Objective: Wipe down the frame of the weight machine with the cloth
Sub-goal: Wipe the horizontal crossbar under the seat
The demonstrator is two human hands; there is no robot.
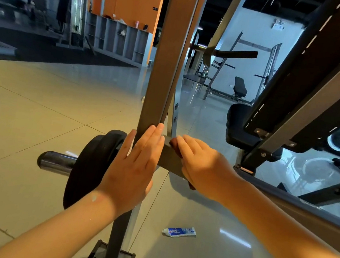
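Braces flat, straight-fingered left hand against grey metal upright post; clamps dark reddish-brown cloth under curled right hand on grey horizontal crossbar.

Head view. The left hand lies flat, fingers straight, against the upright post of the weight machine frame. The right hand holds a dark reddish cloth against the horizontal cross-member just beside the post. A black weight plate sits on a chrome sleeve left of the post. A toothpaste tube lies on the tiled floor.
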